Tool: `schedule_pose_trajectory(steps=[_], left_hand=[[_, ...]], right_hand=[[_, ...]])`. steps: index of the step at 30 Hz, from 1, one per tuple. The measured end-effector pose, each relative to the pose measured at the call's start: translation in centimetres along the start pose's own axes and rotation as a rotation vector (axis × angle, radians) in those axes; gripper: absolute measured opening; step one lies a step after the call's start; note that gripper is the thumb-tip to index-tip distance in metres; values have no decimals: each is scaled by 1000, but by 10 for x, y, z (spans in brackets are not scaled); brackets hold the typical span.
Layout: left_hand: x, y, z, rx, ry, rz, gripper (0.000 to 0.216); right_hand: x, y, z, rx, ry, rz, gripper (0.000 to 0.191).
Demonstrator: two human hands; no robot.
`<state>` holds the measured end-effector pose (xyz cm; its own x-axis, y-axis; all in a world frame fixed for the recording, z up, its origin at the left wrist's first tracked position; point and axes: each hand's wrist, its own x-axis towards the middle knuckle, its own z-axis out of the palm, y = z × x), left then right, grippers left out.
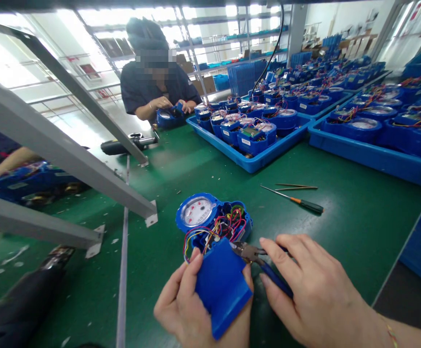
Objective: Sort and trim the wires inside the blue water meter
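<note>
My left hand is closed on a blue plastic cover, tilted up at the front of the bench. In my right hand is a pair of cutting pliers with dark blue handles, its jaws at the cover's upper right edge. Just behind the cover lies a blue water meter with a round dial. Its open compartment is full of red, yellow and black wires, some of which run toward the cover. What the plier jaws bite on is too small to tell.
A screwdriver and brass-coloured tweezers lie to the right on the green bench. Blue trays of wired meters stand behind. Grey metal posts cross the left side. A co-worker handles a meter across the bench.
</note>
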<state>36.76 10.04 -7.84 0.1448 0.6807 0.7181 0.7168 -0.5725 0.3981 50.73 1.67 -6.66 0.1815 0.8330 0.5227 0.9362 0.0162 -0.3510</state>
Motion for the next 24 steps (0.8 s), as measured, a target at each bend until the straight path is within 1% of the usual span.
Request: schedule_pose_trajectory(steps=[2, 4, 6, 8, 11, 14, 16, 19, 24], left_hand=[[3, 1, -2, -17, -12, -23, 69], [5, 1, -5, -65, -38, -94, 67], [6, -1, -8, -156, -88, -208, 68], [6, -2, -10, -270, -138, -342, 70], [5, -2, -9, -479, -131, -528, 70], [4, 0, -5, -707, -99, -650, 60], [3, 1, -3, -798, -86, -690, 55], [3, 0, 0, -848, -44, -722, 51], [2, -5, 1, -993, -39, -809, 52]], right_hand=[[1, 1, -3, 131, -78, 57, 37], [5, 2, -8, 279, -204, 136, 35], [11, 3, -13, 416, -314, 222, 35], [17, 2, -17, 534, -378, 282, 36], [23, 0, -20, 671, -404, 322, 35], [24, -1, -20, 761, -402, 335, 34], [23, -1, -19, 799, -406, 349, 33], [21, 1, -18, 840, -432, 385, 32], [21, 1, -18, 918, -453, 430, 30]])
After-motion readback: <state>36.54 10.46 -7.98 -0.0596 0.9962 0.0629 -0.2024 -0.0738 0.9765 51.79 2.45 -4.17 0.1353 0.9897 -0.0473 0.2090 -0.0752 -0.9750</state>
